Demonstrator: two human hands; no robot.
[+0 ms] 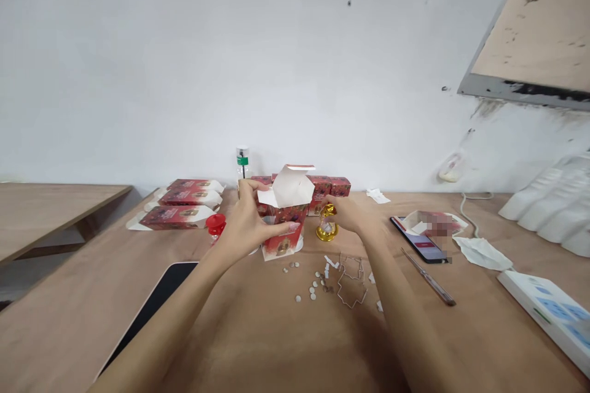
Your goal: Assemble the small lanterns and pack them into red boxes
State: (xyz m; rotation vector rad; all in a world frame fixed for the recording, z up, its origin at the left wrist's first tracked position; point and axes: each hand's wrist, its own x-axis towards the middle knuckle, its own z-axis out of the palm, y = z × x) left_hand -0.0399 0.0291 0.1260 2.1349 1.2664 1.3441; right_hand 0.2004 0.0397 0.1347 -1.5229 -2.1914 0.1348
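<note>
My left hand (246,221) is closed around a red printed cardboard box (282,243), thumb across its front. The box stands tilted, its white top flaps opened upward. To the right, my right hand (349,212) has its fingers at the top of a small gold lantern (327,232) with a clear middle and a round base. That lantern is upright, at or just above the table; the exact contact is unclear. A red lantern (215,225) stands just left of my left hand, partly hidden by it. Behind the held box are several closed red boxes (340,186).
Flattened red cartons (177,216) lie at left, near a dark tablet (154,307). Button cells (313,290) and bent wire (353,288) lie in front. At right are a phone (426,250), a screwdriver (428,277), and a power strip (546,313). A clear bottle (242,163) stands behind.
</note>
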